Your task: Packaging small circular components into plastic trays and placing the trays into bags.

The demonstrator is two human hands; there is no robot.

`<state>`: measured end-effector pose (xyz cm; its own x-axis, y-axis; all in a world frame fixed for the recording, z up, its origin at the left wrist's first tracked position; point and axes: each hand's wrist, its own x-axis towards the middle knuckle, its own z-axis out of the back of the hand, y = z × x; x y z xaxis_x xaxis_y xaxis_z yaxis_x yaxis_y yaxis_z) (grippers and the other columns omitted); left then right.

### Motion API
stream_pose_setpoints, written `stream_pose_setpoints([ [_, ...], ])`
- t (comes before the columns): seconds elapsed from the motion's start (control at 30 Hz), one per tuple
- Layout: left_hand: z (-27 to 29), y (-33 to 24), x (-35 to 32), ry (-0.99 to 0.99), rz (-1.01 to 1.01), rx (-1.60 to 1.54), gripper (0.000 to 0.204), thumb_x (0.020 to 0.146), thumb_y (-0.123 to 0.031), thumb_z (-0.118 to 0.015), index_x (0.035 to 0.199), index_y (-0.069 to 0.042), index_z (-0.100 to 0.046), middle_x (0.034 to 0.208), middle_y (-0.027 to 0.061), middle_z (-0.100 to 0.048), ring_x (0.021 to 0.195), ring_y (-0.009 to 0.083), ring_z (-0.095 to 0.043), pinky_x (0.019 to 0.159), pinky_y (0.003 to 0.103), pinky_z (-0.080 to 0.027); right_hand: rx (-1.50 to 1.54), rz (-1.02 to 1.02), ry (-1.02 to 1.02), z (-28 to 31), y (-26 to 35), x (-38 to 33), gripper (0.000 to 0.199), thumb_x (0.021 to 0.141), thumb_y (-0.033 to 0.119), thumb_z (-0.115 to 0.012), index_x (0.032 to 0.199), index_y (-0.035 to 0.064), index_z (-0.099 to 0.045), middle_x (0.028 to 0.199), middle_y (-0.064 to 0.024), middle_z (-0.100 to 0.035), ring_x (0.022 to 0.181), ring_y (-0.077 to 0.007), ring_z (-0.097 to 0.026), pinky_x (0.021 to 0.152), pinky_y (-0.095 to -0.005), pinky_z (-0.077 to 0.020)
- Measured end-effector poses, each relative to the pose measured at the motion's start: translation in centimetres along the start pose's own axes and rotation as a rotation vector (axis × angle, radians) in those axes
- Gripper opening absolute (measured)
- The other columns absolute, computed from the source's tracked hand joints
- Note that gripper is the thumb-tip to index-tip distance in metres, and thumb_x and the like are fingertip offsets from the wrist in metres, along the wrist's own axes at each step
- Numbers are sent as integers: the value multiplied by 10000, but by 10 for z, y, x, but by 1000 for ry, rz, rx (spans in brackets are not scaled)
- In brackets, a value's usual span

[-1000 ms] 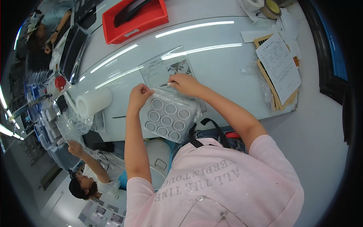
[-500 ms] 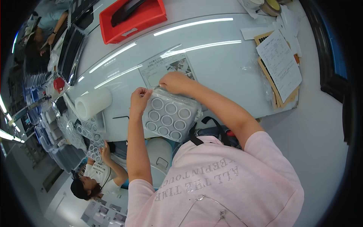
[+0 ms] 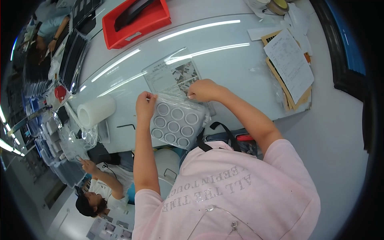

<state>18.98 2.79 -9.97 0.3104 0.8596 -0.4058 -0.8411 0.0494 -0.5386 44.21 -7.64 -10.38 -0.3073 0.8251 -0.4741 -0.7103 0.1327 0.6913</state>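
Observation:
A clear plastic bag (image 3: 166, 141) lies at the table's near edge, in front of my body. Inside it sits a tray of white-rimmed round parts (image 3: 173, 127) in rows. My left hand (image 3: 145, 105) is closed in a pinch on the bag's far left corner. Farther right along the same far edge, my right hand (image 3: 205, 90) has its fingers curled and pressed together on the plastic. Beyond the bag, a printed sheet with pictures (image 3: 164, 77) lies flat, its near part covered by the bag and my right hand.
A white roll (image 3: 98, 111) and a black hex key (image 3: 127, 125) lie to the left. At the back are a red bin (image 3: 138, 34) and tape rolls (image 3: 277, 7). Papers on brown envelopes (image 3: 290, 66) lie right. A co-worker (image 3: 106, 188) sits at the lower left.
My right hand has slid to the right along the bag's far edge, away from my left hand. My left hand stays at the corner. The co-worker's hand has moved away from their tray.

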Motion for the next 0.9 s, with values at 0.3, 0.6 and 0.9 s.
stream_pose_setpoints([
  [0.3,-31,-71,-32,243,-697,350,114,801,-167,-649,896,-104,-650,931,55,-611,941,274,-541,856,419,-397,-90,-144,61,0,-31,-80,161,824,210,-620,925,130,-717,866,-107,-686,840,-295,-646,691,-408,-498],
  [0.6,-31,-74,-14,467,-643,356,96,734,-158,-676,759,-93,-610,815,88,-618,844,311,-573,750,415,-452,366,-60,-434,-20,-46,-55,242,821,272,-630,834,31,-623,785,-145,-612,712,-330,-588,665,-414,-457],
  [0.9,-56,-64,-43,145,-896,433,155,781,-159,-590,908,-71,-584,903,96,-602,900,287,-576,751,419,-433,305,-149,-294,-66,-27,-29,337,762,366,-690,710,34,-668,675,-157,-640,602,-288,-605,600,-381,-475],
])
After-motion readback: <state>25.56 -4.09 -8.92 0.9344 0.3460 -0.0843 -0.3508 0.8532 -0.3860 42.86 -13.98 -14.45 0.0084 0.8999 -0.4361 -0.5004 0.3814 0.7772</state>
